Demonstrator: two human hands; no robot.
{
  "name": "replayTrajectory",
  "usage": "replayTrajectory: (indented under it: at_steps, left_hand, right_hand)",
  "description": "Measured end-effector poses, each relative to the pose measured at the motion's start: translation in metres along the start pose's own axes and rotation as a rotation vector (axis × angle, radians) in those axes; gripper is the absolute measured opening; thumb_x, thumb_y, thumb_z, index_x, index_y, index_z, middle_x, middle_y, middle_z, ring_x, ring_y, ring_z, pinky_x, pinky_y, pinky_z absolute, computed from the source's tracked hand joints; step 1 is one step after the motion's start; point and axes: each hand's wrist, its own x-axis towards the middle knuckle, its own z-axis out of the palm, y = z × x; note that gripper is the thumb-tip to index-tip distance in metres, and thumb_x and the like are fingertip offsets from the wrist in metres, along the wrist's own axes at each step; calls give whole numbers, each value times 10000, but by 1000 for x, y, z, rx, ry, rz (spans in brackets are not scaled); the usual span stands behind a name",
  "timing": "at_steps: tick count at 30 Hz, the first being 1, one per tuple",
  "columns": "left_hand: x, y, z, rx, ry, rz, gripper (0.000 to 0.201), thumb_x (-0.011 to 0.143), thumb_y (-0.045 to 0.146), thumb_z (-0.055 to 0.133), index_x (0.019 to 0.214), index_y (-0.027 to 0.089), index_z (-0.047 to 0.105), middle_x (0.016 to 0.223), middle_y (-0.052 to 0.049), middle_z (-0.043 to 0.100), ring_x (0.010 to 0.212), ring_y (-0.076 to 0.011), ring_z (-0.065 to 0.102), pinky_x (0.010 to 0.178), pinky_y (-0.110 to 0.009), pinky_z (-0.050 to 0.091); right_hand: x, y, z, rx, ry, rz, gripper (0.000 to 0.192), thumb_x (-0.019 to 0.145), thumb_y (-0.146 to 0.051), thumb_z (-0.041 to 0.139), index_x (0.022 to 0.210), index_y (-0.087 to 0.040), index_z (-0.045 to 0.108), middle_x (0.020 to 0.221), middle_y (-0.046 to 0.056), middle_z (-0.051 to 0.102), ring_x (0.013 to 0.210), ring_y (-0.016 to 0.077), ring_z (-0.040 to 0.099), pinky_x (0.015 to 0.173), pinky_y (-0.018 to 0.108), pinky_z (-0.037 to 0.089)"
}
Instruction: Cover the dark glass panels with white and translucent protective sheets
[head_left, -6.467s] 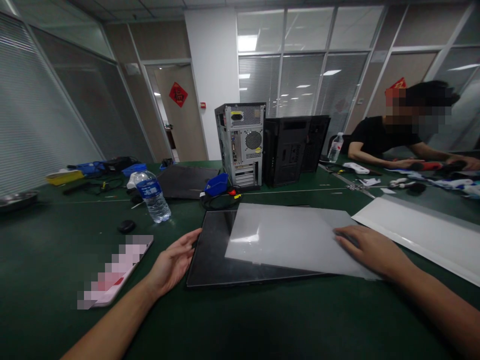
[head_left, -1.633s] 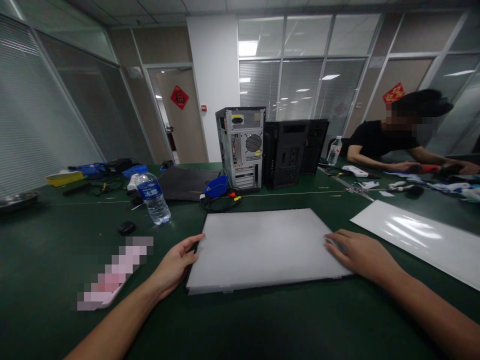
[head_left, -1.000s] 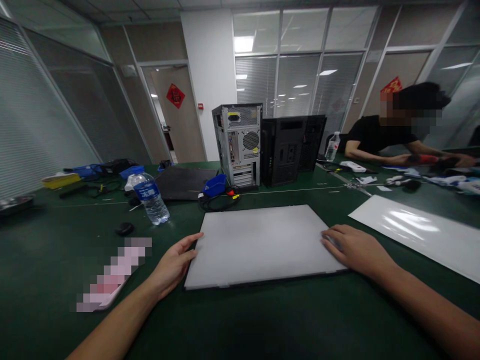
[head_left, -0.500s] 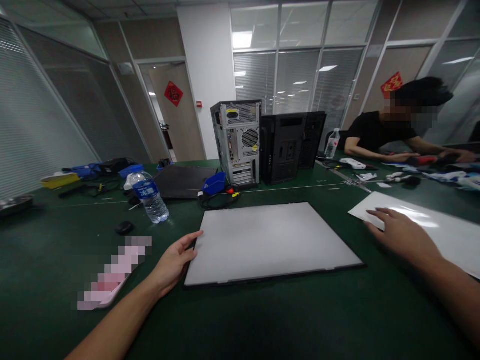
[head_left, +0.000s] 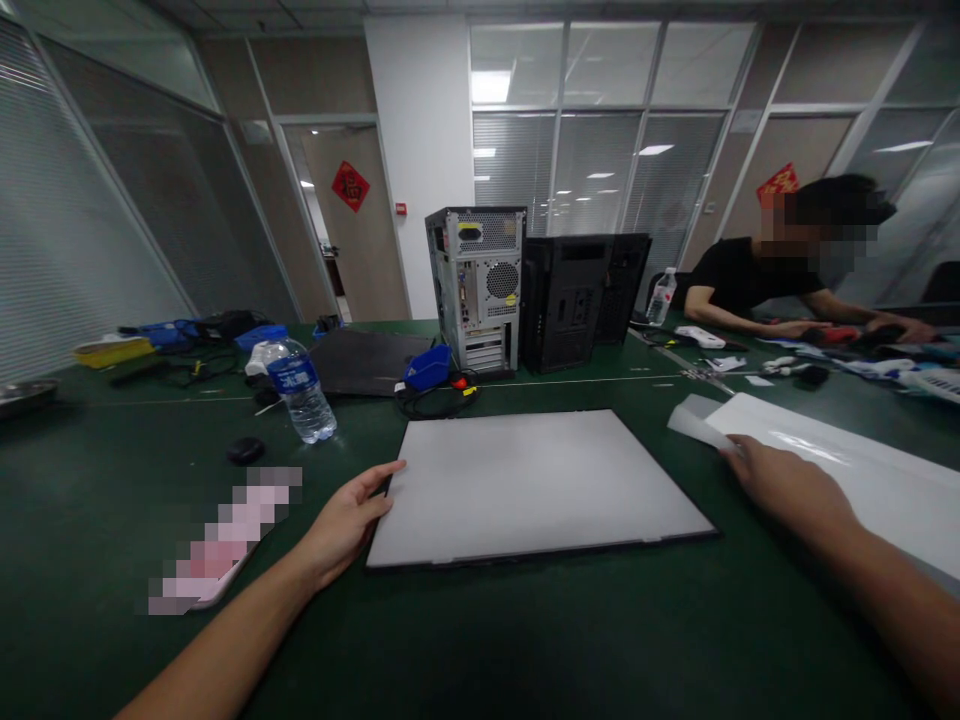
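A flat white panel with a thin black frame (head_left: pixel 517 490), like a screen's backlight unit, lies on the green table before me. My left hand (head_left: pixel 349 525) grips its left edge, the thumb and fingertips at the rim. To the right is a glossy white sheet (head_left: pixel 877 455). My right hand (head_left: pixel 795 485) pinches the near corner of a thin translucent plastic sheet (head_left: pixel 697 420), which curls up beside the glossy one. How far this thin sheet runs beneath the glossy sheet is partly hidden by my hand and forearm.
At left stand a water bottle (head_left: pixel 300 390), a round black object (head_left: pixel 245 450) and a pink blurred phone-like item (head_left: pixel 225 545). An open computer case (head_left: pixel 480 290), black case parts (head_left: pixel 574 300) and a blue tray (head_left: pixel 427 368) stand behind. A co-worker (head_left: pixel 780 270) sits far right.
My right hand has closed from lying spread over the white sheets to pinching one, whose corner has lifted and curled. My left hand stays at the panel's edge.
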Motion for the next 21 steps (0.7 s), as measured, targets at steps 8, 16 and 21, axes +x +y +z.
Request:
replayTrajectory:
  at_steps: [8,16,21]
  left_hand:
    - [1,-1,-2,-20,-3,-45,682,724,137,775,1378,222,604,1425,-108,614,980,-219,695,820,-334,534]
    - [8,-7,-7,-27,-49,-53,662,765,163,790,1387,254,582,1432,-86,615,1031,-222,700,878,-337,539]
    - [7,-2,-1,-28,-28,-76,707,752,155,802,1409,236,555,1324,-97,682,978,-220,714,860,-338,546]
  right_hand:
    - [-41,-105,-14,207,-30,-461,648,990,-635,367,1414,-210,609,1365,117,650,1176,330,643,1033,517,500]
    - [-48,-121,-21,363,-129,-615,581,994,-619,408,1439,-290,582,1448,62,592,1299,306,560,1107,523,443]
    - [-19,-67,-6,1,66,-280,633,969,-598,379,1248,-137,712,1229,189,699,1082,395,656,909,591,526]
